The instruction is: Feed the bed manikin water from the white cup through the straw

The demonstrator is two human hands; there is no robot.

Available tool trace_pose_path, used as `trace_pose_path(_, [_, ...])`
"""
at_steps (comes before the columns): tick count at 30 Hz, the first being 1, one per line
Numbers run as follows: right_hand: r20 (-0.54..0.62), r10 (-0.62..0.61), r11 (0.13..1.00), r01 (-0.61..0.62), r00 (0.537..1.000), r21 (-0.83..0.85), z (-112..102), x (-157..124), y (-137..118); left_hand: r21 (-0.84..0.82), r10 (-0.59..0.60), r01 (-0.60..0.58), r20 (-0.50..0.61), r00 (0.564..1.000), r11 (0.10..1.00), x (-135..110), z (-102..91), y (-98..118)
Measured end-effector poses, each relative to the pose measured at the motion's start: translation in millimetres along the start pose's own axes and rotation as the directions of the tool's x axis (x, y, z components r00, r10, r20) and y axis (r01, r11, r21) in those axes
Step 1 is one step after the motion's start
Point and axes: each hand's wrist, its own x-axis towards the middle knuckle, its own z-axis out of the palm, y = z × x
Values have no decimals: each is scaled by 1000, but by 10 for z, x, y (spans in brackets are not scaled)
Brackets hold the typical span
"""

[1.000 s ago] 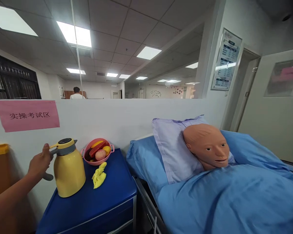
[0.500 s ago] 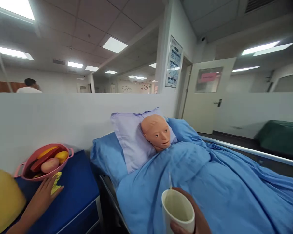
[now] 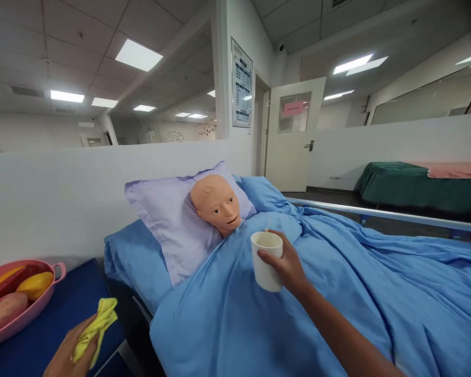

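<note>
My right hand (image 3: 287, 264) is wrapped round a white cup (image 3: 266, 267), held upright above the blue quilt (image 3: 322, 324). Only a small bit of a straw shows at the cup's far rim. At lower left, my left hand (image 3: 73, 348) grips a crumpled yellow cloth (image 3: 96, 327) over the dark blue bedside cabinet (image 3: 82, 285). A manikin (image 3: 215, 201) lies in the bed with its head on a lilac pillow (image 3: 160, 220) and the quilt drawn up to its neck. The cup is to the right of the head and apart from it.
A pink basket (image 3: 27, 319) of fruit stands on the cabinet at far left. A bed rail (image 3: 392, 213) runs along the bed's far side. Behind are a door (image 3: 294, 157) and another bed with a green cover (image 3: 396, 183).
My right hand has carried the cup forward toward the manikin. The left hand has drawn the yellow cloth away from the basket. The view has turned right.
</note>
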Motion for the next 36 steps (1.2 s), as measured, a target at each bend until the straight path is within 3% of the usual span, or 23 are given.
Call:
trace_pose_path(2, [29,-34,997,32,999,67,174,243,82,-56,-173,172,-29,984,984,-106,156,562])
trace_pose_path(5, [17,-35,983,32,999,179,437,495,260,-215,-211,201,-26,977,956,-244,467,1295])
trace_pose_path(7, [27,-48,979,42,998,200,562,566,411,-281,-226,218,3,974,934,-331,728,1651])
trace_pose_path(9, [48,-62,970,49,997,237,618,581,561,-354,-183,177,16,983,918,-402,1006,1907])
trace_pose_path(13, [97,-46,925,6,994,379,583,573,746,-527,-74,31,-61,995,849,-428,1517,2275])
trace_pose_path(18, [126,-41,915,-14,991,404,549,600,762,-627,-159,103,-33,987,772,-272,1937,2747])
trace_pose_path(20, [122,-43,922,-8,992,388,553,608,752,-667,-137,66,-55,989,742,-226,2044,2921])
trace_pose_path(22, [120,-47,927,-1,992,375,556,612,743,-675,-80,-39,-144,986,737,-211,2140,3027])
trace_pose_path(25, [125,-60,922,7,990,387,557,605,726,-593,-20,-159,-284,959,789,-242,2283,3018])
trace_pose_path(28, [142,-71,919,9,987,394,556,586,700,-575,-115,-61,-265,957,816,-291,2389,2895])
trace_pose_path(31, [148,-107,929,46,983,366,547,561,674,-631,-230,27,-242,943,775,-314,2424,2818])
trace_pose_path(36, [181,-217,929,146,959,341,514,523,623,-661,-245,50,-206,947,748,-327,2402,2829])
